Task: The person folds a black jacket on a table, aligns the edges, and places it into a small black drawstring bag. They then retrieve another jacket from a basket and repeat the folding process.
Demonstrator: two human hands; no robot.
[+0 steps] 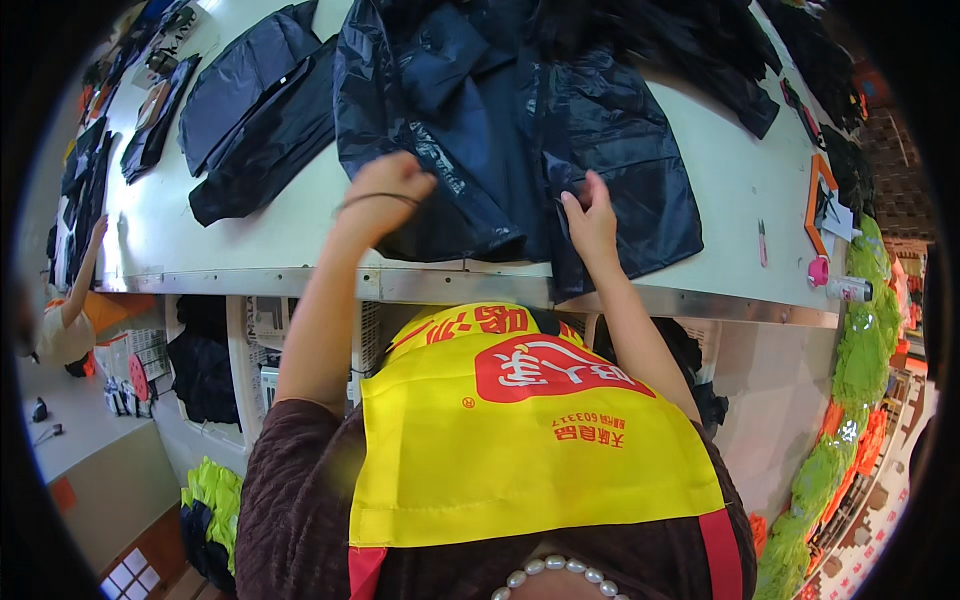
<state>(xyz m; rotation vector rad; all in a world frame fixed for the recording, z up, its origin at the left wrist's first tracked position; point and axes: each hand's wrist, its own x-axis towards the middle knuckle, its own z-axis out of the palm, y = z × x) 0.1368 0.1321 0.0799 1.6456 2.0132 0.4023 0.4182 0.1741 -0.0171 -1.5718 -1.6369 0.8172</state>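
Observation:
A dark navy, shiny jacket (625, 150) lies spread open on the white table in front of me, its lining showing and its lower edge hanging over the front edge. Above its left front panel is my left hand (392, 190), with a dark band at the wrist. Its fingers are curled closed, and whatever they may hold is hidden. Over the right front panel, by the opening edge, my right hand (592, 222) points away from me. Thumb and forefinger are apart there with nothing visible between them; the other fingers are mostly hidden.
More dark garments (250, 90) lie left of the jacket, others (700, 50) at far right. Small snips (762, 243), an orange frame (820, 205) and a pink tape roll (818, 270) sit right. White crates (235, 350) stand underneath. Another person's arm (85, 270) reaches in at far left.

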